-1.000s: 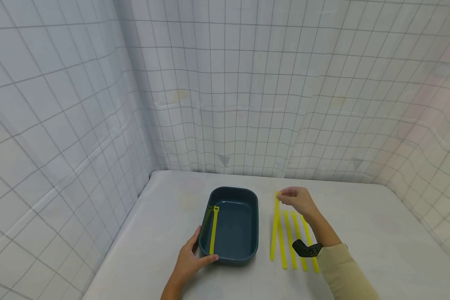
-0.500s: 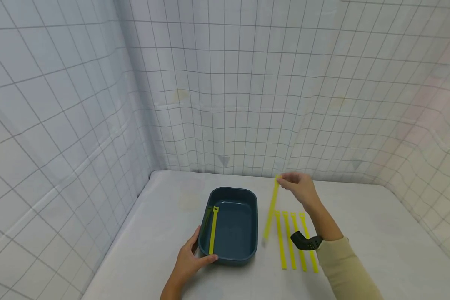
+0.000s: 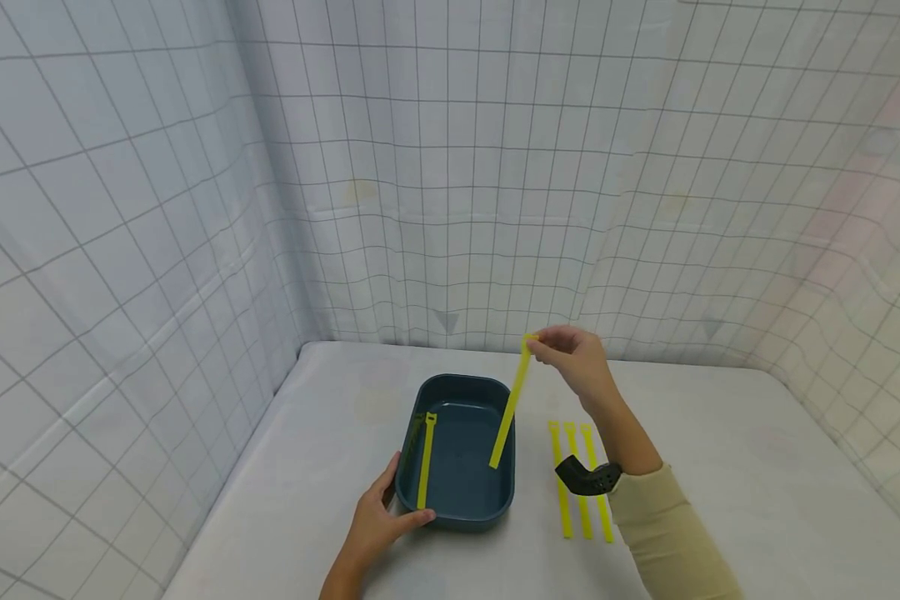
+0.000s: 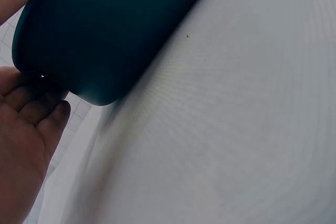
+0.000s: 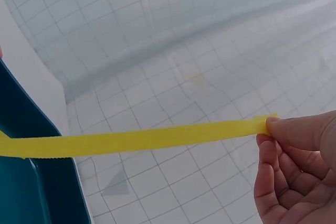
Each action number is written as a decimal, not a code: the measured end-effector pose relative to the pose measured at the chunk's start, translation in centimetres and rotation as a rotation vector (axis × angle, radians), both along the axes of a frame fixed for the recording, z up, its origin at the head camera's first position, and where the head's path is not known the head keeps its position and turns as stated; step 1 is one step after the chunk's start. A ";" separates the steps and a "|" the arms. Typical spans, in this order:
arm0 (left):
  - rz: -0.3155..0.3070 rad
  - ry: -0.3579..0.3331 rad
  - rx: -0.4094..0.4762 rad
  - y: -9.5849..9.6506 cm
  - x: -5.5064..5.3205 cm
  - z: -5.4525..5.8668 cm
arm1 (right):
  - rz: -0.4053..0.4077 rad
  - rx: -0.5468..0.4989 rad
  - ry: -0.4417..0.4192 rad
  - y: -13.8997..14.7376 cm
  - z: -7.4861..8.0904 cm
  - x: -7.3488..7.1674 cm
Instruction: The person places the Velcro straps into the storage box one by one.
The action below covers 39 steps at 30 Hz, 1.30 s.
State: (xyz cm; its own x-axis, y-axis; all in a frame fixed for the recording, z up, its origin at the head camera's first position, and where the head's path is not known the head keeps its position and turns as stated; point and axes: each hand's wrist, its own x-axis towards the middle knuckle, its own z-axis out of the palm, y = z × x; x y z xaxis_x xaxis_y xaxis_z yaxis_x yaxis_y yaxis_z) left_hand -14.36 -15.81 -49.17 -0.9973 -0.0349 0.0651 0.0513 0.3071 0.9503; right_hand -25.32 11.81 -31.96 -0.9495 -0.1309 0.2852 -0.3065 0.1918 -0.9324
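Observation:
My right hand (image 3: 573,360) pinches a yellow hook-and-loop cable tie (image 3: 512,406) by its slotted end, between thumb and forefinger. The tie hangs slanting down to the left, its lower end over the blue plastic bin (image 3: 457,521). In the right wrist view the same cable tie (image 5: 142,140) stretches from the fingertips across the bin's rim (image 5: 68,171). My left hand (image 3: 378,521) holds the bin by its near left corner, thumb at the front rim and fingers along the left side. Inside the bin, another yellow cable tie (image 3: 427,462) lies lengthwise near the left wall.
Right of the bin, several yellow cable ties (image 3: 562,492) lie side by side on the white table (image 3: 330,433), partly covered by the right forearm and its black wrist camera (image 3: 588,477). White gridded curtains (image 3: 450,208) enclose the table's back and sides.
My right hand has raised one cable tie off the row and carried it left and up, so its lower end now overlaps the bin. The left hand and bin have stayed put.

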 end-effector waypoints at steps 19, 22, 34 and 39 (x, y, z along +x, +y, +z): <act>0.010 0.004 -0.017 0.1 -0.1 -0.3 | 0.134 -0.062 -0.179 -6.2 -3.0 2.4; 0.011 0.008 -0.016 0.1 -0.1 -0.1 | 0.153 -0.077 -0.205 -6.6 -3.9 2.1; 0.007 0.024 -0.025 0.1 -0.1 -0.1 | 0.114 -0.087 -0.262 -7.7 -8.7 -0.2; 0.014 0.016 -0.020 0.1 -0.1 -0.2 | 0.065 -0.048 -0.245 -8.1 -9.7 -0.9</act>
